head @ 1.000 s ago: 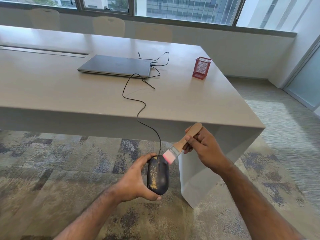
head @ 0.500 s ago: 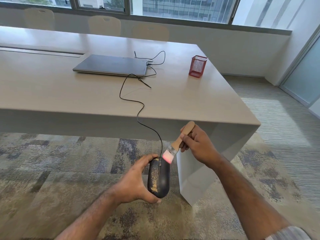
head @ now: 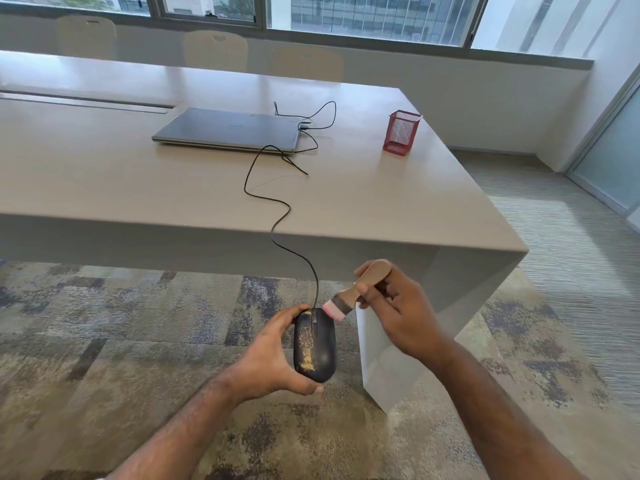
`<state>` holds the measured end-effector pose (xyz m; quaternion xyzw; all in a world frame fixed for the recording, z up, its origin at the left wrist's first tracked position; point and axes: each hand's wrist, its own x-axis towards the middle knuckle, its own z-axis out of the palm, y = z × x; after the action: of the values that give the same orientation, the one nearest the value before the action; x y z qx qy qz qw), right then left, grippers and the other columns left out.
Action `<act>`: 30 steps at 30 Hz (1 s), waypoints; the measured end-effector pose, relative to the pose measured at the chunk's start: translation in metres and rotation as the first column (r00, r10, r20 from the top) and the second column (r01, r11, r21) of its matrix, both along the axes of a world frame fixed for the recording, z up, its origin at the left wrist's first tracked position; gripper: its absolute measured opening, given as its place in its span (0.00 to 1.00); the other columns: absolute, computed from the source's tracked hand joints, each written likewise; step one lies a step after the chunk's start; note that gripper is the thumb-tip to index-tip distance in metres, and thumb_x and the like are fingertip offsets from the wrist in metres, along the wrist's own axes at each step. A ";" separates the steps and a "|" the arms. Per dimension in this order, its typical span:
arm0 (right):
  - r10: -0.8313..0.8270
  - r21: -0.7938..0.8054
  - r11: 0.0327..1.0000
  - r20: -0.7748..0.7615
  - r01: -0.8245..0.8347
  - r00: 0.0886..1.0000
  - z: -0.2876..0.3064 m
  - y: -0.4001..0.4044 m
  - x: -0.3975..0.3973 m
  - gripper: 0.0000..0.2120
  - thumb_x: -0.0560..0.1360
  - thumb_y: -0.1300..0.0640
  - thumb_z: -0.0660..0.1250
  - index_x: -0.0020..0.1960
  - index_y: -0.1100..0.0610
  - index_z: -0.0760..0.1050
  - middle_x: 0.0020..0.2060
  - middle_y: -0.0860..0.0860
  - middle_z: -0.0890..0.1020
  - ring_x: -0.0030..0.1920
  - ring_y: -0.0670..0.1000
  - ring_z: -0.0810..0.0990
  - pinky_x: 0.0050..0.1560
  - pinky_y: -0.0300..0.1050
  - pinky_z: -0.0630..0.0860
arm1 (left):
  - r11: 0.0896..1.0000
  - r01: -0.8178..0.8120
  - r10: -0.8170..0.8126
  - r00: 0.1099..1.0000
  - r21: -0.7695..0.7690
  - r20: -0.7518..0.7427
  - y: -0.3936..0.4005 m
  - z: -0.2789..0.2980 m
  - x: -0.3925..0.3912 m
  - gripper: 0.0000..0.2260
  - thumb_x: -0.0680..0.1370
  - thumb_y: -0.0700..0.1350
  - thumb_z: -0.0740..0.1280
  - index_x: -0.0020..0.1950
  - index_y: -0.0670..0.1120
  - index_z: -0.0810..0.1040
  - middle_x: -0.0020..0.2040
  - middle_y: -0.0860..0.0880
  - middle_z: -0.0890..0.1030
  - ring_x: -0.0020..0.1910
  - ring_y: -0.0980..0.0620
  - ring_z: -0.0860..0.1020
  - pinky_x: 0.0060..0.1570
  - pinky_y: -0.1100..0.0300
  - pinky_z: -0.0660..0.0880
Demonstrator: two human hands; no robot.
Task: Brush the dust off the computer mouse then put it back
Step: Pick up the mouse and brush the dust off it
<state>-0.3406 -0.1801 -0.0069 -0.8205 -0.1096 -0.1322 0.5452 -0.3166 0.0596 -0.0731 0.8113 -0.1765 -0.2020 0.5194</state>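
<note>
My left hand [head: 268, 362] grips a black computer mouse [head: 316, 344] from its left side, holding it in the air below the table's front edge. Yellowish dust streaks the mouse's left half. Its black cable [head: 277, 216] runs up over the table edge toward the laptop. My right hand [head: 398, 313] holds a small brush [head: 356, 292] by its wooden handle. The pink bristles touch the mouse's front end, near the cable.
A large beige table [head: 398, 209] fills the middle of the view. On it lie a closed grey laptop [head: 228, 129] and a red mesh pen holder [head: 401, 132]. Patterned carpet [head: 121, 341] lies below. Chairs [head: 214, 50] stand behind the table.
The brush has tilted flatter and its bristles have slid a little toward the mouse's front tip. My left hand keeps the mouse in about the same place.
</note>
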 end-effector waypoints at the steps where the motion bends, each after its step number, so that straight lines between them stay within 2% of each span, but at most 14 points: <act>1: 0.033 -0.028 0.999 0.011 -0.033 0.999 -0.001 0.002 -0.003 0.06 0.80 0.52 0.65 0.55 0.51 0.76 0.42 0.52 0.81 0.42 0.58 0.81 0.45 0.62 0.79 | 1.000 -0.006 0.006 1.000 0.003 -0.005 0.000 0.000 0.001 0.53 0.56 0.44 0.86 0.77 0.54 0.64 0.71 0.57 0.71 0.71 0.59 0.69 0.75 0.60 0.64; 4: 0.121 -0.040 0.992 0.011 -0.121 0.993 -0.002 0.004 -0.012 0.05 0.80 0.53 0.65 0.55 0.52 0.77 0.44 0.49 0.81 0.44 0.55 0.80 0.47 0.61 0.79 | 1.000 -0.024 0.024 1.000 0.005 -0.020 0.000 0.000 0.002 0.55 0.56 0.43 0.86 0.78 0.53 0.64 0.72 0.57 0.70 0.72 0.57 0.68 0.77 0.58 0.62; 8: 0.175 -0.054 0.983 -0.021 -0.176 0.984 -0.001 0.003 -0.021 0.05 0.80 0.54 0.65 0.55 0.52 0.77 0.44 0.47 0.81 0.44 0.53 0.80 0.47 0.59 0.78 | 1.000 -0.026 0.027 0.999 0.016 -0.030 0.001 -0.001 0.003 0.56 0.54 0.46 0.86 0.78 0.55 0.64 0.71 0.60 0.69 0.72 0.57 0.68 0.75 0.61 0.60; 12: 0.221 -0.063 0.973 -0.042 -0.223 0.974 -0.004 0.005 -0.029 0.04 0.81 0.55 0.65 0.55 0.50 0.77 0.45 0.47 0.81 0.45 0.53 0.80 0.47 0.59 0.79 | 0.999 -0.036 0.037 0.999 0.016 -0.040 0.002 -0.002 0.004 0.55 0.56 0.42 0.87 0.78 0.55 0.63 0.71 0.59 0.69 0.71 0.55 0.68 0.72 0.62 0.60; 15: 0.224 -0.026 0.974 -0.037 -0.225 0.974 -0.003 0.004 -0.031 0.05 0.81 0.54 0.65 0.55 0.50 0.78 0.45 0.48 0.82 0.45 0.51 0.81 0.47 0.51 0.81 | 0.999 -0.045 0.046 0.998 0.020 -0.034 0.003 -0.002 0.003 0.54 0.56 0.41 0.86 0.76 0.58 0.63 0.71 0.58 0.68 0.70 0.56 0.68 0.70 0.62 0.62; 18: 0.120 0.123 0.985 -0.001 -0.119 0.993 -0.001 0.002 -0.028 0.05 0.79 0.55 0.67 0.54 0.51 0.78 0.44 0.51 0.83 0.44 0.53 0.84 0.47 0.44 0.81 | 0.999 -0.049 0.049 0.998 0.008 -0.030 0.004 -0.003 0.003 0.55 0.55 0.44 0.86 0.77 0.58 0.63 0.71 0.59 0.68 0.70 0.57 0.68 0.71 0.61 0.62; 21: -0.111 0.252 0.963 0.051 0.095 0.992 -0.002 -0.003 -0.024 0.05 0.76 0.60 0.70 0.50 0.51 0.79 0.41 0.54 0.84 0.40 0.56 0.85 0.41 0.42 0.82 | 1.000 -0.023 0.023 0.999 -0.003 -0.030 0.004 -0.002 0.003 0.55 0.53 0.49 0.85 0.75 0.61 0.63 0.70 0.64 0.67 0.70 0.62 0.68 0.69 0.65 0.62; 22: -0.194 0.241 0.954 0.047 0.177 0.980 -0.006 -0.004 -0.024 0.08 0.75 0.62 0.71 0.48 0.49 0.79 0.39 0.54 0.84 0.39 0.58 0.85 0.38 0.44 0.82 | 1.000 -0.016 0.016 0.999 -0.008 -0.028 0.004 -0.002 0.003 0.54 0.53 0.49 0.86 0.75 0.61 0.63 0.70 0.65 0.67 0.70 0.63 0.67 0.70 0.66 0.63; 24: -0.320 0.167 0.934 -0.010 0.317 0.947 -0.015 -0.003 -0.024 0.12 0.74 0.64 0.73 0.44 0.48 0.77 0.35 0.56 0.83 0.36 0.62 0.83 0.35 0.56 0.80 | 1.000 -0.008 0.008 1.000 -0.010 -0.025 0.005 -0.002 0.002 0.56 0.53 0.49 0.86 0.76 0.59 0.63 0.71 0.64 0.66 0.72 0.62 0.66 0.74 0.63 0.63; 26: -0.372 0.105 0.919 -0.081 0.379 0.925 -0.025 0.001 -0.025 0.13 0.74 0.63 0.73 0.42 0.47 0.75 0.35 0.55 0.82 0.34 0.63 0.82 0.33 0.61 0.78 | 1.000 0.002 -0.003 1.000 -0.002 -0.019 0.005 -0.001 0.001 0.57 0.53 0.49 0.86 0.78 0.58 0.62 0.72 0.65 0.65 0.73 0.60 0.66 0.77 0.59 0.62; 28: -0.383 0.105 0.912 -0.122 0.396 0.916 -0.032 0.005 -0.025 0.13 0.74 0.64 0.72 0.42 0.47 0.74 0.35 0.53 0.82 0.32 0.60 0.82 0.30 0.56 0.79 | 1.000 0.013 -0.012 1.000 0.005 -0.012 0.006 0.000 0.001 0.58 0.53 0.49 0.86 0.79 0.58 0.61 0.73 0.66 0.64 0.74 0.60 0.65 0.77 0.58 0.61; 30: -0.385 0.142 0.903 -0.147 0.405 0.911 -0.035 0.010 -0.026 0.13 0.76 0.64 0.71 0.43 0.46 0.75 0.35 0.53 0.83 0.31 0.56 0.83 0.27 0.44 0.78 | 1.000 0.015 -0.015 1.000 0.002 -0.009 0.006 0.001 0.001 0.58 0.53 0.48 0.86 0.78 0.59 0.61 0.72 0.65 0.64 0.74 0.60 0.65 0.77 0.58 0.61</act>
<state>-0.3662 -0.1702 -0.0424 -0.7824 0.1025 -0.2012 0.5803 -0.3159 0.0656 -0.0725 0.8097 -0.1800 -0.2099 0.5176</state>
